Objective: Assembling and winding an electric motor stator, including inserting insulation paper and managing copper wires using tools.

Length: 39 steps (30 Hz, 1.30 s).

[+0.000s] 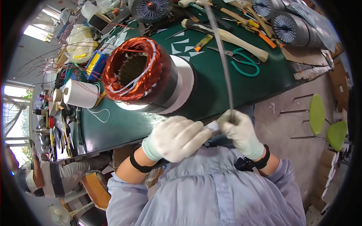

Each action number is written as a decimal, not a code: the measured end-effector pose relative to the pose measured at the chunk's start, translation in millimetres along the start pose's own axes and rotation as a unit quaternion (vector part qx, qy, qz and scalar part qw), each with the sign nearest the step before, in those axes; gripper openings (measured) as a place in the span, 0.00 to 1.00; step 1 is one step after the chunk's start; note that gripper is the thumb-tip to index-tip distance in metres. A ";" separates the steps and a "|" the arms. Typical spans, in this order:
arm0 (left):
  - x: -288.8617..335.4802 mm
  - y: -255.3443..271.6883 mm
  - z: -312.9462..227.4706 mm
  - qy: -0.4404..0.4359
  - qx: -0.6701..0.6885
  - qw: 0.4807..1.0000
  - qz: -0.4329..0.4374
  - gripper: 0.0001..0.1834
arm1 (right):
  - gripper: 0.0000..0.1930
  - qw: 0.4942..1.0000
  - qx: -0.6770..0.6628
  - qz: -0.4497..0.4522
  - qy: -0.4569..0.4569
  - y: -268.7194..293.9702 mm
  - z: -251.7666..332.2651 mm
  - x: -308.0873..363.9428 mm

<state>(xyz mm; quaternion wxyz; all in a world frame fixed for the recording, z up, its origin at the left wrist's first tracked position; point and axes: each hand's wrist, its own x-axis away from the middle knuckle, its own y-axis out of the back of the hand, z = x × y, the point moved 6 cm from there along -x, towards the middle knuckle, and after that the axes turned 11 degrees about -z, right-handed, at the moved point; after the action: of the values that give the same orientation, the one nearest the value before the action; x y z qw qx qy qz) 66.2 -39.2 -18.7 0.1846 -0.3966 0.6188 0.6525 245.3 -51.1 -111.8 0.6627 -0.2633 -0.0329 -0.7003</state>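
Right grip (241, 131) holds 1 long grey strip (223, 56) near left grip (177, 137).

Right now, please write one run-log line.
white-gloved left hand: near white piece | white-gloved right hand: holding long grey strip | green table: copper-wound stator

There are two gloved hands (176, 138), one long grey strip (223, 56), one copper-wound stator (132, 71), two black wristbands (138, 165), three cylinders with fanned ends (285, 28), one pair of scissors (229, 53).

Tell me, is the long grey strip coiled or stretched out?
Stretched out where visible: the long grey strip runs nearly straight from the right hand to the picture's top edge.
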 end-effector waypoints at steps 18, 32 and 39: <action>-14.7 69.7 57.6 0.126 -0.311 0.942 -0.012 0.14 | 0.25 0.741 0.527 -0.023 0.415 43.7 126.6 61.2; -4.6 48.3 61.6 0.061 -0.257 0.954 -0.144 0.12 | 0.27 0.798 0.505 -0.052 0.325 6.2 121.9 57.7; 0.1 47.0 60.1 0.025 -0.263 0.946 -0.185 0.13 | 0.21 0.939 0.328 -0.018 0.097 11.4 93.6 31.8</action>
<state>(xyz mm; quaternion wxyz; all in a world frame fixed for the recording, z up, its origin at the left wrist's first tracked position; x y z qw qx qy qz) 14.4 10.3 7.4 0.1759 -0.5549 0.3448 0.7364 287.1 -44.5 -21.8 0.6995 0.0385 -0.2014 -0.6846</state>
